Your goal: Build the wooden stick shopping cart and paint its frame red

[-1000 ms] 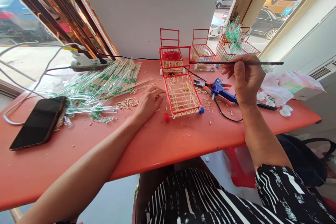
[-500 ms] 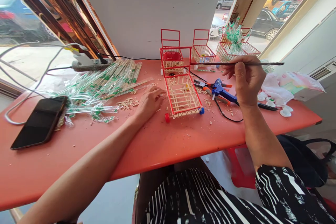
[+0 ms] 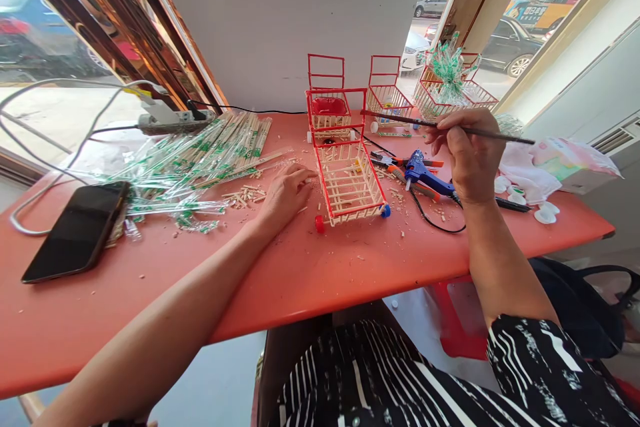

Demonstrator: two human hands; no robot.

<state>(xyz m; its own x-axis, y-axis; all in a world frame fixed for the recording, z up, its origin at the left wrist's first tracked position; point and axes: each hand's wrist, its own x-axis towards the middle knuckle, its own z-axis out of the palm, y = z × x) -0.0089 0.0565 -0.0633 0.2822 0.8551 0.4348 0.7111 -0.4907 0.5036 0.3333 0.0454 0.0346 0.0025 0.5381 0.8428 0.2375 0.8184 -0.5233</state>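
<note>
A small shopping cart built of wooden sticks stands on the table, with a red-painted rim and handle and bottle-cap wheels in red and blue. My right hand grips a thin dark paintbrush. The brush's tip is at the right upright of the cart's red handle frame. Beside the cart's left side, my left hand lies on the table with loosely bent fingers and nothing in it. Its fingertips are close to the basket; whether they touch it I cannot tell.
Behind stand more stick carts. Wrapped chopsticks, a phone and a power strip lie left. At right are a blue glue gun, pliers, white caps and a tissue pack. Stick scraps litter the red table.
My right hand has tilted the paintbrush: its tip has risen along the handle's right upright and its back end has dropped. My left hand and the cart have stayed in place.
</note>
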